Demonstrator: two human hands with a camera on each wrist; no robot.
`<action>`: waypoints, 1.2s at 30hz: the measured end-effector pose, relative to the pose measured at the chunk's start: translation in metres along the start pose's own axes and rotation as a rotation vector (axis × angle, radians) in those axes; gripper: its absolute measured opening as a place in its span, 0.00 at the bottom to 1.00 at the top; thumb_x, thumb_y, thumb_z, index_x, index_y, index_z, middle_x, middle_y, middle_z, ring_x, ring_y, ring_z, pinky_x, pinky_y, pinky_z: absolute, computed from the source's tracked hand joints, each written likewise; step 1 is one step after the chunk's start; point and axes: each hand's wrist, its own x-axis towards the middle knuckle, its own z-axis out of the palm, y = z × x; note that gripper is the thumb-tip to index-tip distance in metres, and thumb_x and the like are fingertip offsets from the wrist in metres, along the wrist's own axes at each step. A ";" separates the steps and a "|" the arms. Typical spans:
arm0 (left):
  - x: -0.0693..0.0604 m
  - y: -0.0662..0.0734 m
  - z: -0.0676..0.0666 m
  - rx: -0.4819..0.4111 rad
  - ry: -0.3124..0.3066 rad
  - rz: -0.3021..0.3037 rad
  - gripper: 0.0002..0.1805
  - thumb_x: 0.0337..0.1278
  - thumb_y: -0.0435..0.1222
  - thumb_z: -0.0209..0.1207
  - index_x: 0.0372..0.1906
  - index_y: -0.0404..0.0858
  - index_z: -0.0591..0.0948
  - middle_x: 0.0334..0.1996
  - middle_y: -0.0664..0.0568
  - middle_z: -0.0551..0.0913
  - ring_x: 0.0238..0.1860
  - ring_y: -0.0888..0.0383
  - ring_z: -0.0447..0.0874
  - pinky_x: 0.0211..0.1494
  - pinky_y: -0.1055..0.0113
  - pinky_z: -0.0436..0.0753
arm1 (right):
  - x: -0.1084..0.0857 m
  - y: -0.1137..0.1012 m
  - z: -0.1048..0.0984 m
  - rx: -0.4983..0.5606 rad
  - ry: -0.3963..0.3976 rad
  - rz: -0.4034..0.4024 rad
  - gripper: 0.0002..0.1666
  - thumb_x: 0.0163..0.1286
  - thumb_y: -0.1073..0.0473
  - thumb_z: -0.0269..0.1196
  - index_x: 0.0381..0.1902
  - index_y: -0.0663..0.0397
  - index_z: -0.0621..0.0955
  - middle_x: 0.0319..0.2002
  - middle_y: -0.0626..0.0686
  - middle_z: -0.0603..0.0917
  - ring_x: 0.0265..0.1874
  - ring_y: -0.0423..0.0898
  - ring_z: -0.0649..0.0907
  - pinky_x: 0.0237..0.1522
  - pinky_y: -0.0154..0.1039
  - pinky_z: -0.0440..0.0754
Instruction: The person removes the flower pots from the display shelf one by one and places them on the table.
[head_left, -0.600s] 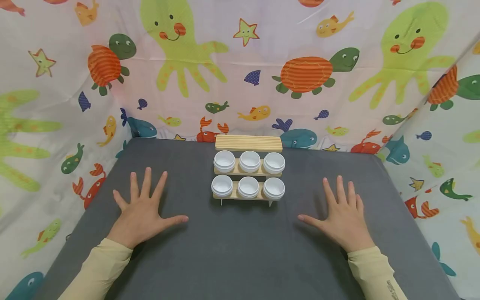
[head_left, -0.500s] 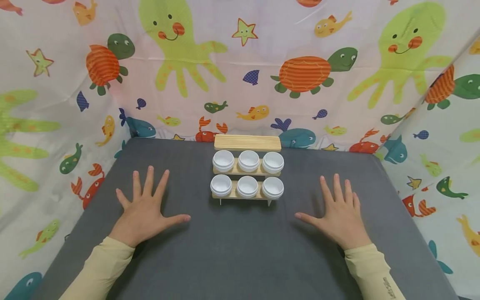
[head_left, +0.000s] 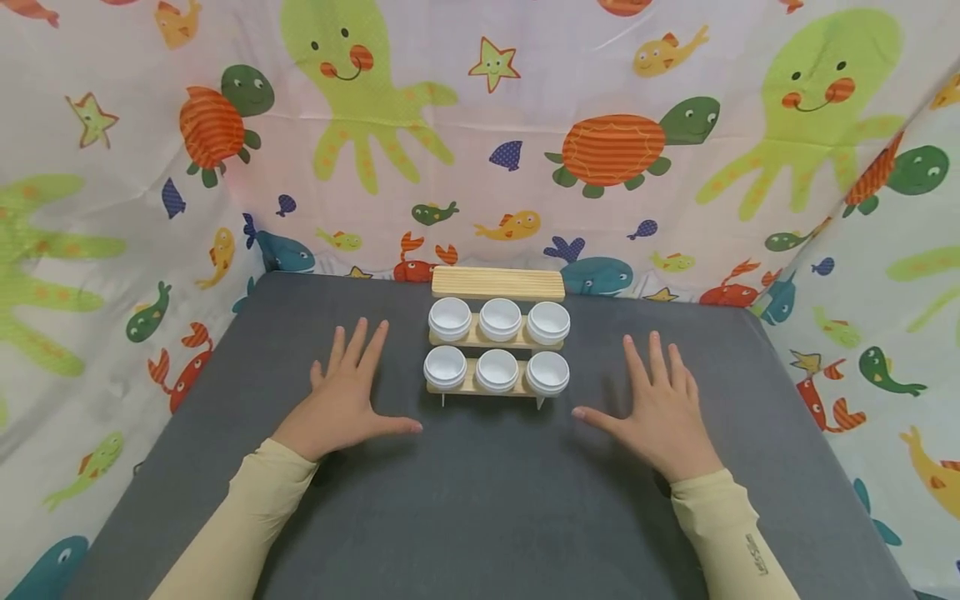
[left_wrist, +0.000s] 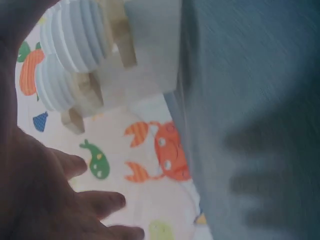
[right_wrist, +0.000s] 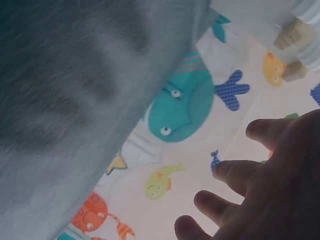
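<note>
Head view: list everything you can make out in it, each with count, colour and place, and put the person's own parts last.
Round ribbed white cups: six, white, three on each of the stand's two lower tiers.
Three-tiered pale wooden stand: one, pale wood with white supports, far middle of the tabletop.
Flat dark grey tabletop: one, dark grey, under the stand.
Sea-animal printed cloth: whitish with multicoloured prints, behind the tabletop and along both sides; number of sheets unclear.
Long cream fabric sleeves: two, cream, one on each arm, dark lettering on the right.
Left hand: one, bare, left of the stand.
Right hand: one, bare, right of the stand.
</note>
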 end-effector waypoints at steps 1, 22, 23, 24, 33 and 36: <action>0.005 0.002 0.001 -0.027 -0.010 0.014 0.86 0.32 0.76 0.78 0.89 0.59 0.34 0.90 0.45 0.33 0.89 0.30 0.28 0.73 0.13 0.47 | 0.003 -0.002 -0.001 0.010 -0.002 0.000 0.83 0.53 0.07 0.63 0.91 0.47 0.46 0.89 0.66 0.40 0.85 0.78 0.46 0.76 0.82 0.49; 0.065 0.022 0.032 -0.661 -0.022 0.201 0.80 0.41 0.40 0.89 0.88 0.67 0.41 0.81 0.56 0.64 0.66 0.50 0.82 0.63 0.51 0.86 | 0.053 -0.079 -0.023 0.323 0.029 -0.038 0.70 0.63 0.16 0.66 0.89 0.45 0.55 0.88 0.58 0.55 0.84 0.67 0.61 0.77 0.75 0.63; 0.066 0.023 0.033 -0.676 -0.023 0.199 0.80 0.41 0.39 0.89 0.88 0.67 0.41 0.81 0.57 0.64 0.65 0.50 0.83 0.63 0.52 0.86 | 0.053 -0.080 -0.021 0.334 0.043 -0.044 0.69 0.63 0.17 0.66 0.89 0.46 0.57 0.87 0.58 0.58 0.84 0.66 0.63 0.77 0.74 0.63; 0.066 0.023 0.035 -0.688 -0.024 0.199 0.80 0.41 0.39 0.88 0.88 0.67 0.41 0.80 0.57 0.65 0.64 0.50 0.83 0.63 0.52 0.86 | 0.053 -0.081 -0.020 0.342 0.061 -0.051 0.68 0.64 0.18 0.67 0.88 0.48 0.58 0.87 0.59 0.60 0.83 0.66 0.64 0.77 0.74 0.64; 0.066 0.024 0.040 -0.722 -0.020 0.198 0.79 0.41 0.36 0.88 0.88 0.68 0.42 0.76 0.56 0.70 0.62 0.50 0.84 0.63 0.50 0.85 | 0.055 -0.081 -0.010 0.404 0.165 -0.114 0.59 0.69 0.27 0.70 0.85 0.52 0.65 0.80 0.60 0.72 0.76 0.62 0.76 0.73 0.68 0.74; 0.067 0.022 0.042 -0.712 -0.015 0.217 0.79 0.40 0.37 0.88 0.88 0.68 0.42 0.80 0.57 0.66 0.68 0.51 0.80 0.70 0.47 0.81 | 0.055 -0.082 -0.008 0.421 0.169 -0.125 0.57 0.69 0.28 0.71 0.85 0.51 0.66 0.77 0.60 0.75 0.70 0.61 0.80 0.67 0.66 0.79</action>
